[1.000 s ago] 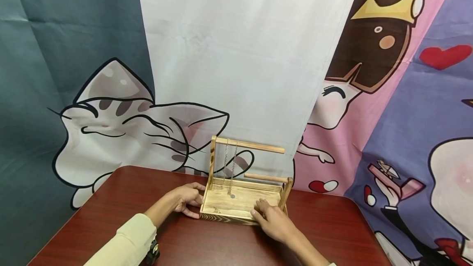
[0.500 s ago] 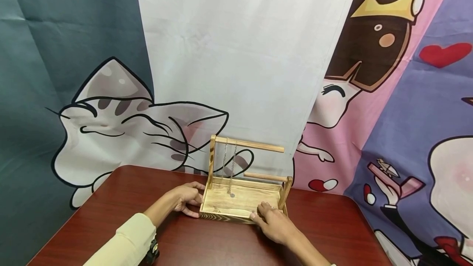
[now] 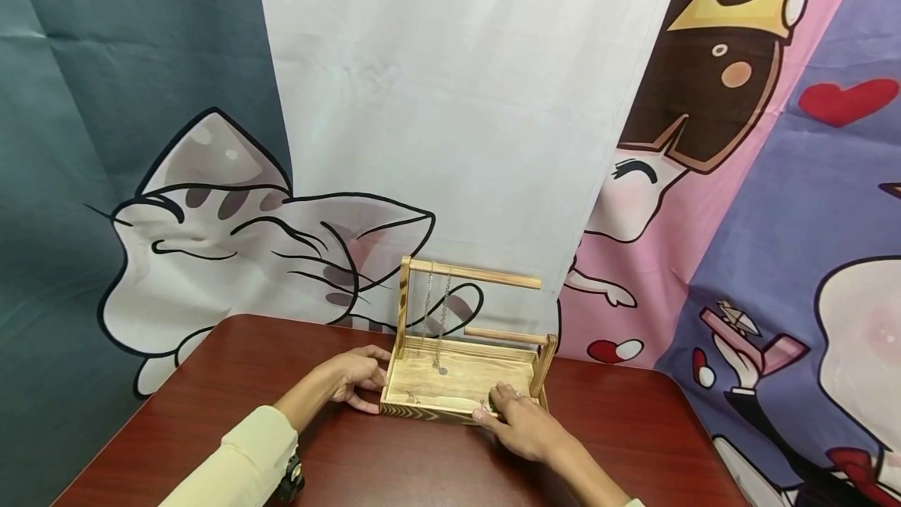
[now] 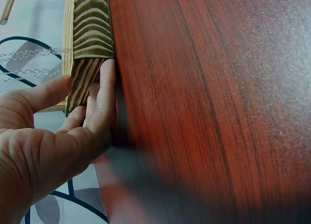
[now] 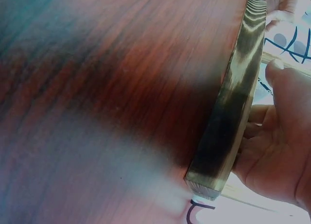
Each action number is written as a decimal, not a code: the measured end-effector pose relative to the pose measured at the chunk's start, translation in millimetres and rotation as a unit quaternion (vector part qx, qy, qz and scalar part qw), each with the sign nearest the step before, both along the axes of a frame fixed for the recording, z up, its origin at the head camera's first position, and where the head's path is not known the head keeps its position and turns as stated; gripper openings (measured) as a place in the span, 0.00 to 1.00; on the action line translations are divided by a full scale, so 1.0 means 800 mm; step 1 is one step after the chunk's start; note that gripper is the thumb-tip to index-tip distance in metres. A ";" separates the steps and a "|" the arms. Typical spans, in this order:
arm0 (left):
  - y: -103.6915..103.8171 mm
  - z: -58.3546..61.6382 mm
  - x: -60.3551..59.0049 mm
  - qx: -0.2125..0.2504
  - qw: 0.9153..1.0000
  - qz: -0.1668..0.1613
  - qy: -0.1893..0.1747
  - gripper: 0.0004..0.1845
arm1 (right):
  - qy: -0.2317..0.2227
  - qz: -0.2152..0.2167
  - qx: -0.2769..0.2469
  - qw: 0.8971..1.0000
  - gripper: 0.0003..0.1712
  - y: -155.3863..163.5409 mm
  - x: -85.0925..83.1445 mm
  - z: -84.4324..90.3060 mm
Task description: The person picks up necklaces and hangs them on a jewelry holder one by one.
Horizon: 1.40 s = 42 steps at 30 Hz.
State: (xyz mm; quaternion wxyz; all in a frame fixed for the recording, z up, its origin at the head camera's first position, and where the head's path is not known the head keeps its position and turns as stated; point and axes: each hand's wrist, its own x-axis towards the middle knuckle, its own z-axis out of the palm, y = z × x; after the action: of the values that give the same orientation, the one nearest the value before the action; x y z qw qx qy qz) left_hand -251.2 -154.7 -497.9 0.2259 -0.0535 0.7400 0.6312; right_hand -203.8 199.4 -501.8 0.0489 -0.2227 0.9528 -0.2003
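A wooden jewelry stand (image 3: 464,416) sits on the table, a shallow tray with one post at each end and a rod on each post. Silver necklaces (image 3: 443,319) hang from the upper rod, and a round pendant (image 3: 443,371) reaches the tray floor. My left hand (image 3: 357,379) holds the tray's left end, with the thumb at the rim and fingers low on the end wall (image 4: 85,83). Over the tray's front right, my right hand (image 3: 524,422) has its fingers inside and its thumb by the front rim. A tiny piece (image 3: 486,404) shows beside that thumb, too small to identify.
Another small piece of jewelry (image 3: 412,397) lies at the tray's front left. The dark red table (image 3: 394,460) extends around the stand. Behind it hangs a printed cloth backdrop (image 3: 450,100) with cartoon figures.
My right thumb has shifted slightly left and toward the front rim, widening the space between thumb and fingers. The left hand and stand stay in place.
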 end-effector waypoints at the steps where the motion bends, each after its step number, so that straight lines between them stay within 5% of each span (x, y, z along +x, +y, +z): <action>1: 0.000 0.000 0.000 0.001 1.000 0.000 0.000 0.35 | 0.000 -0.001 -0.002 1.000 0.47 0.000 0.000 0.000; 18: -0.001 0.000 0.001 0.003 1.000 -0.001 -0.003 0.35 | 0.018 -0.038 0.052 0.998 0.46 0.015 0.006 0.008; 32: 0.000 0.003 0.001 0.002 1.000 0.000 -0.004 0.35 | 0.037 0.033 0.059 0.997 0.30 0.015 -0.008 0.008; 42: -0.001 0.004 0.002 0.002 1.000 -0.002 -0.007 0.35 | -0.030 0.040 0.051 0.997 0.50 0.019 -0.015 0.009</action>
State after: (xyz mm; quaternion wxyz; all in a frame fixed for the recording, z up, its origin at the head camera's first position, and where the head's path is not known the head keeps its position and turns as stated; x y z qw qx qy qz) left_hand -249.8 -155.5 -494.8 0.2325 -0.0559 0.7370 0.6322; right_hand -216.2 214.4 -494.5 0.0970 -0.2520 0.9502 -0.1556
